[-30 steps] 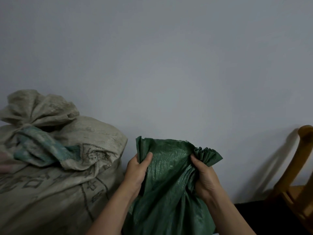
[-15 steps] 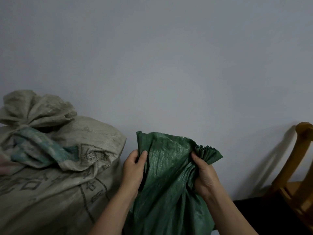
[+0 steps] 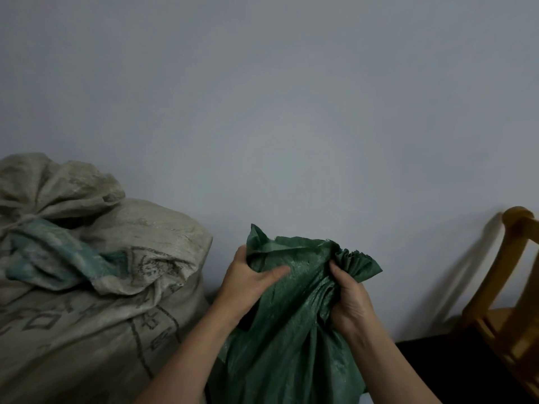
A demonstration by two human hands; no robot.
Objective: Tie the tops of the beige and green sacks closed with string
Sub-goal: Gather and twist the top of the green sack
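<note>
green sack (image 3: 291, 330) stands low in the centre of the view, against a plain grey wall (image 3: 291, 112). material: woven plastic, slightly glossy, fine crosshatch weave, creased lengthwise. its mouth is partly gathered: tight pleats fan out at the top right, while the top left edge is folded over in a flat flap. left hand (image 3: 248, 282) grips the left side of the sack top, thumb laid across the front of the fabric, fingers behind. right hand (image 3: 348, 298) is closed around the pleated bunch on the right. no string visible on this sack.

beige sack (image 3: 102, 301) sits just to the left, well filled, coarse woven cloth with faded dark printed characters. its neck is bunched into a knob-like tuft and bound with pale string (image 3: 20, 221); a teal printed patch lies below the tie.

yellow wooden chair (image 3: 507, 287), rounded post, at the right edge.
</note>
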